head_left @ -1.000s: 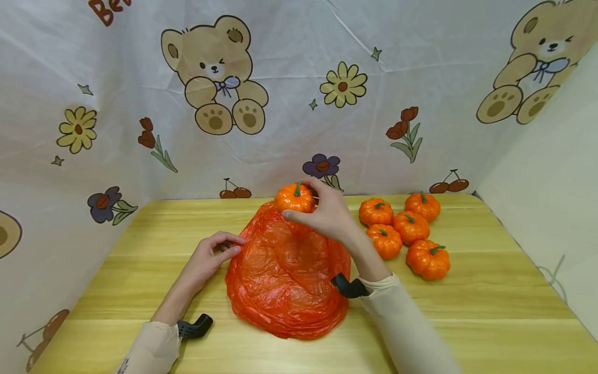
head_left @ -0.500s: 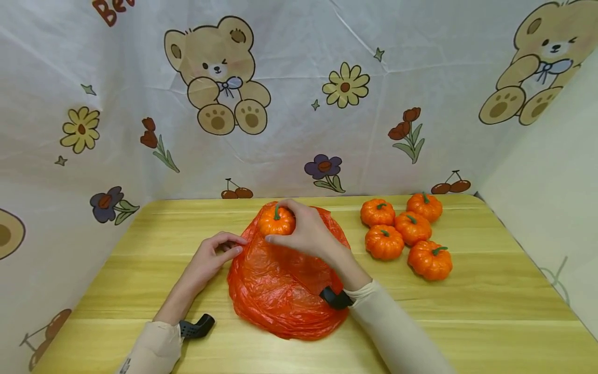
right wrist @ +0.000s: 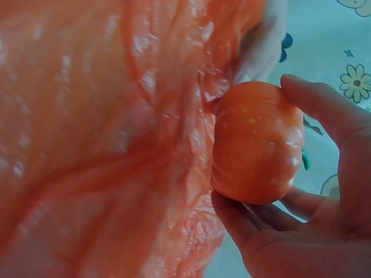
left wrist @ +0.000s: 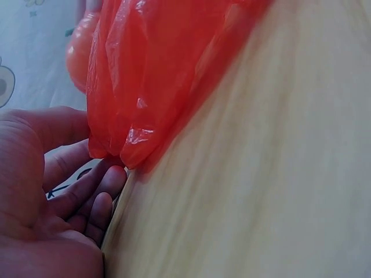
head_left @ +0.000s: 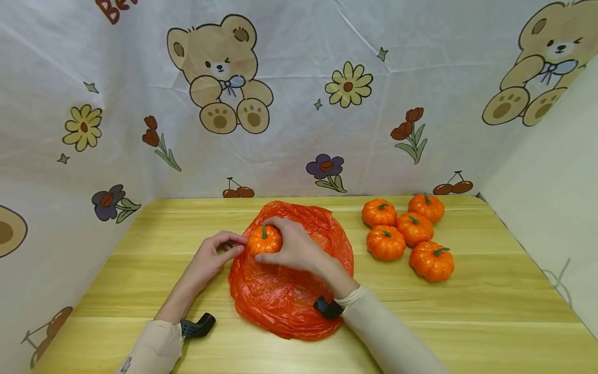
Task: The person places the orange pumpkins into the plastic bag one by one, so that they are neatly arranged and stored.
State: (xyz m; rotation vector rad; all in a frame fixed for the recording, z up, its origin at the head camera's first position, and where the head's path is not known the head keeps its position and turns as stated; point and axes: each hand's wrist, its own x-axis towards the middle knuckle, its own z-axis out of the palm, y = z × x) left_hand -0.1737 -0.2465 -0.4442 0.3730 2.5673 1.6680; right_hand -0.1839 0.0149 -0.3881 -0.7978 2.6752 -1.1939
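A red plastic bag sits on the table with its mouth facing up. My right hand grips a small orange pumpkin with a green stem, thumb on one side and fingers on the other. In the head view that pumpkin overlaps the left part of the bag's mouth; the right wrist view puts it right beside the crinkled plastic. At the bag's left rim, my left hand pinches the plastic between thumb and fingers. In the left wrist view the bag's edge covers some of the fingertips.
Several more orange pumpkins are grouped on the right side of the wooden table. Behind the table hangs a cloth printed with bears and flowers. A pale wall borders the right side.
My right hand has carried the pumpkin left and toward me, from the bag's far rim to its left part near my left hand. The left hand has stayed at the rim.
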